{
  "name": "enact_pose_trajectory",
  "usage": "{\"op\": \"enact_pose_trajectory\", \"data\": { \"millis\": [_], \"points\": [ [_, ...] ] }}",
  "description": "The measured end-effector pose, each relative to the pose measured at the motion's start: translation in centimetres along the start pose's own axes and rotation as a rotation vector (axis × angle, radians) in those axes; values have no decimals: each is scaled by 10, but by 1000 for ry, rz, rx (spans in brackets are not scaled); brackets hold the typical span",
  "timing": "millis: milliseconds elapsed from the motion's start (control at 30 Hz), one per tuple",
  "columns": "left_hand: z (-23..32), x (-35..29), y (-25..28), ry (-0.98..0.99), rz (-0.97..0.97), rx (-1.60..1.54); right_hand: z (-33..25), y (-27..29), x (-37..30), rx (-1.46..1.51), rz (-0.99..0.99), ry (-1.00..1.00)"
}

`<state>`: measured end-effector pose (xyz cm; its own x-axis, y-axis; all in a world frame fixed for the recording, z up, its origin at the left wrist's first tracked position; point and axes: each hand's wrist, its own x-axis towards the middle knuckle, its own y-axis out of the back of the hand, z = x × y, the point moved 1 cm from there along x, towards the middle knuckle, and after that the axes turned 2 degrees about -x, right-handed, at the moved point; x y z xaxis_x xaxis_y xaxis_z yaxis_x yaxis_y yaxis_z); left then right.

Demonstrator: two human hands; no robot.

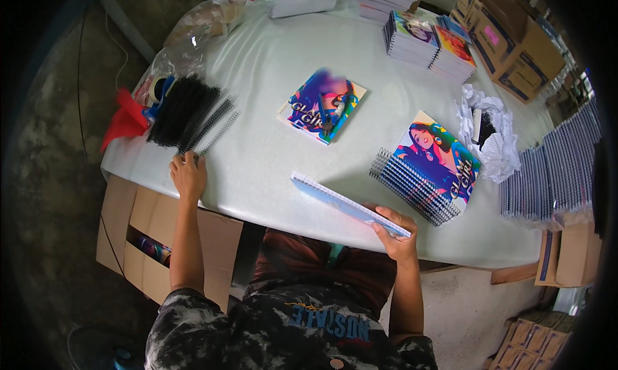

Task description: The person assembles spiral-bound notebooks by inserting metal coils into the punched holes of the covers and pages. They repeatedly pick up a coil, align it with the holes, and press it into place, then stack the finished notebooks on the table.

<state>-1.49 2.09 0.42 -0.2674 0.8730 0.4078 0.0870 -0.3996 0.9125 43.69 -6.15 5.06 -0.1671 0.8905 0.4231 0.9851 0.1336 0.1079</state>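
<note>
My left hand (188, 175) is at the table's left front edge, its fingertips closed on the near end of a black spiral binding coil (209, 135). That coil lies beside a dense pile of black spiral coils (180, 112). My right hand (397, 236) grips a notebook block (347, 206) by its right end, thumb on top. The block is tilted on edge over the table, its punched edge upward. In the middle lies a colourful notebook cover (306, 112) with what looks like dark pliers (335, 112) on it. Right of that, coil-bound notebooks (428, 170) sit in a fanned stack.
Crumpled white paper (492, 138) holds more black coils. Bound notebook stacks (412, 38) stand at the back right, near cardboard boxes (508, 45). Tall notebook piles (553, 170) rise at the right. An open carton (145, 222) stands below the left edge, near red cloth (125, 125).
</note>
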Motion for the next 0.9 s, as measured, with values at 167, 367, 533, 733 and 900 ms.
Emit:
{"op": "enact_pose_trajectory", "data": {
  "millis": [167,367,533,733,900],
  "points": [
    [49,-16,17,234,-475,-1035,10,0,-2,-19,11,24],
    [114,-26,87,42,-886,-1588,22,5,-8,0,123,-63],
    [147,-11,107,-456,-373,-1159,23,9,-6,-6,178,-89],
    [167,-8,108,-345,-782,-1112,20,6,-2,-2,189,-79],
    [174,-3,91,-437,-670,-1188,17,8,-2,-28,112,-134]
  ]
}}
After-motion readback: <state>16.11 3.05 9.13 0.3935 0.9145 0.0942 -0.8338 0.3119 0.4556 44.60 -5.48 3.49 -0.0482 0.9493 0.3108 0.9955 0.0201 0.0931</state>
